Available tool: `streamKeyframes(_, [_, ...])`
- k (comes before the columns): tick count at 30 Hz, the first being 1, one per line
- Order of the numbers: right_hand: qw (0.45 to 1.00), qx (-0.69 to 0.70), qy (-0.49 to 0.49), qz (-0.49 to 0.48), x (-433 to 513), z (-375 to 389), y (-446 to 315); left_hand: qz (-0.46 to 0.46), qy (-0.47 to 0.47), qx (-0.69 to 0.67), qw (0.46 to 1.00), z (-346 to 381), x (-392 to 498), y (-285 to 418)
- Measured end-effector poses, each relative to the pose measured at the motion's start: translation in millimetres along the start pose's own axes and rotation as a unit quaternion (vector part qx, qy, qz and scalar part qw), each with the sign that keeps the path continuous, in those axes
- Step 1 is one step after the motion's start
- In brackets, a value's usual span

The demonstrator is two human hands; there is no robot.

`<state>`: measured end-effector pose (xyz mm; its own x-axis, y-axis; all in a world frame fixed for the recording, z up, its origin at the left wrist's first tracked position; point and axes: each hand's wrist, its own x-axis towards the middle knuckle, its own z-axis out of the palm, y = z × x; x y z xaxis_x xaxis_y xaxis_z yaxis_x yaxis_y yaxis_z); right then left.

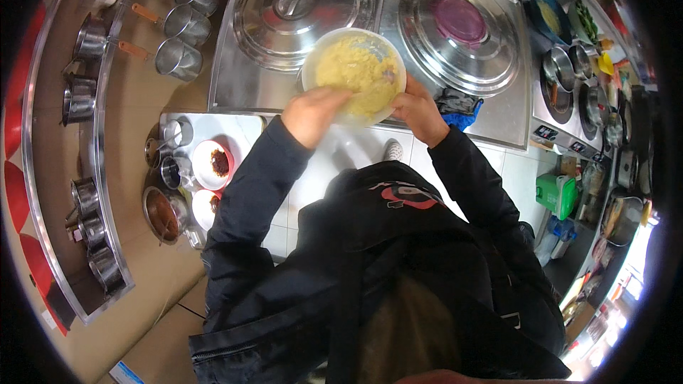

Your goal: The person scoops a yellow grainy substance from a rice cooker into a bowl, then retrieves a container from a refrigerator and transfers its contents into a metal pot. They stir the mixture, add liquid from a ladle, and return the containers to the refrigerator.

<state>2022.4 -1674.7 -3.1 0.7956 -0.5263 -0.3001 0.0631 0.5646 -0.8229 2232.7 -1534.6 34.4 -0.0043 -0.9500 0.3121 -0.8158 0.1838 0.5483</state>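
Note:
A pale plastic bowl (pixel 310 79) holds a lumpy yellow mash (pixel 352 72), which looks like mashed potato. It is held up in front of the steel stove top. My right hand (pixel 419 109) grips the bowl by its right side, with the thumb at the rim. My left hand (pixel 315 114) reaches over the bowl's near left rim, its fingers blurred against the mash. Whether those fingers hold the rim or press into the mash I cannot tell. Some smears of mash cling to the bowl's far inner wall.
Behind the bowl lie two large steel lids (pixel 256 26) (pixel 501 58), with a purple round lid (pixel 461 20) on the right one. Dark and blue gloves (pixel 459 106) rest nearby. Bowls of dark seasoning (pixel 205 157) stand left, below hanging strainers (pixel 179 58). Induction hobs with pans (pixel 557 72) are right.

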Motion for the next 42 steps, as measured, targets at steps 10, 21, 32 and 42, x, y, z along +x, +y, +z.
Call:
streamKeyframes(10, [0.999,-0.030,0.023,-0.005,21,9,6,-0.051,0.101,0.047,0.992,-12,-17,-38])
streamKeyframes(21, [0.998,-0.049,0.019,-0.035,63,14,16,-0.353,0.035,-0.295,0.887,24,-36,-99])
streamKeyframes(32, [0.998,-0.053,0.019,-0.032,102,8,41,-0.400,-0.006,-0.436,0.806,32,-35,-152])
streamKeyframes(42, [0.991,-0.079,0.045,-0.097,139,-12,49,-0.405,0.049,-0.463,0.787,36,-36,-161])
